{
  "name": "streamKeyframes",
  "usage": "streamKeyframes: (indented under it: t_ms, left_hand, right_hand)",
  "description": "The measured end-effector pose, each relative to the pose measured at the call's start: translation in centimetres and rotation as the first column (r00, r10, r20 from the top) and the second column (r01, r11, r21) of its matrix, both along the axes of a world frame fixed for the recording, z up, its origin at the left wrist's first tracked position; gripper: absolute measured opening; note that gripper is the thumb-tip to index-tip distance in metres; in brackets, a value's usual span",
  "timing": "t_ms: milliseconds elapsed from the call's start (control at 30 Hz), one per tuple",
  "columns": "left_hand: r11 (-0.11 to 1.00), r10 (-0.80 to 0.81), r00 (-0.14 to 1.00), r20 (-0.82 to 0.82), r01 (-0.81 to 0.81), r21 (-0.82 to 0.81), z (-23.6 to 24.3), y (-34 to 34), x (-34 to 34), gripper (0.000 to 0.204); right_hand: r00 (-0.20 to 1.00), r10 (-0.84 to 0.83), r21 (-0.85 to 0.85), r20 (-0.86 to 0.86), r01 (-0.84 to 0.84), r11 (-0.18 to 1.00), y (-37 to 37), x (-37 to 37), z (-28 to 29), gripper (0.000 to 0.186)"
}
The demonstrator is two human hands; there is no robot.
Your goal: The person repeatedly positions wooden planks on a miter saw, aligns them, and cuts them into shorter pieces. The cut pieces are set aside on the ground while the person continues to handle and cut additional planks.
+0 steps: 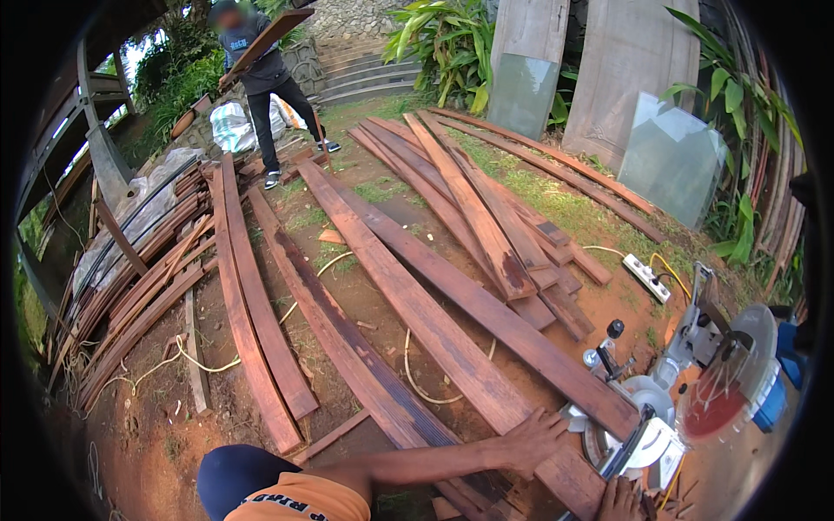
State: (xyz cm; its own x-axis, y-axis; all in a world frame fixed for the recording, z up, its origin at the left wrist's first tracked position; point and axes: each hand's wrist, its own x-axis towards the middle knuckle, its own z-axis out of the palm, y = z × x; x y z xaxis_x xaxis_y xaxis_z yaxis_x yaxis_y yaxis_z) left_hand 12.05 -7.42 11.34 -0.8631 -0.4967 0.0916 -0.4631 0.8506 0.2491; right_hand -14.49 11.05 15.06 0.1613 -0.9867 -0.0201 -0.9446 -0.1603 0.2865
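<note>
A long reddish-brown wooden plank [434, 339] runs from the far middle of the yard to the near right, its near end beside a miter saw. My left hand [532, 441] grips it near that end, with fingers across the top face. At the lower edge is my right hand [622, 502], partly cut off, fingers stretched out next to the plank's near end. The miter saw [651, 434] stands just right of both hands, with a clear guard and a reddish disc. Another dark plank [512, 321] lies alongside, its near end at the saw.
Stacked planks [495, 252] lie ahead, with more planks [248, 286] at left. A white power strip [647, 278] and a pale hose [426, 395] are on the ground. Glass panes [673, 161] lean at far right. Another person [261, 74] carries a board at far left.
</note>
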Motion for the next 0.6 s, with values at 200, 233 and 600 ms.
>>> streamKeyframes:
  t_ms: [200, 233, 600]
  left_hand:
    - [0.968, 0.253, 0.876, -0.411, -0.232, 0.1, 2.5, -2.0, 3.4, 0.105]
    - [0.878, 0.391, 0.766, -0.51, -0.477, -0.043, 2.4, -4.8, 6.2, 0.098]
    - [0.201, 0.902, -0.431, 0.012, 0.445, 0.873, -3.8, -5.9, 21.0, 0.066]
  right_hand:
    - [0.889, -0.053, 0.0, 0.454, 0.059, 0.998, 5.4, -3.1, 2.8, 0.088]
    - [0.872, -0.192, 0.138, 0.451, 0.145, 0.98, 6.2, -3.3, 3.0, 0.094]
    - [0.919, -0.087, 0.046, 0.385, 0.075, 0.996, 7.6, -5.0, 3.2, 0.096]
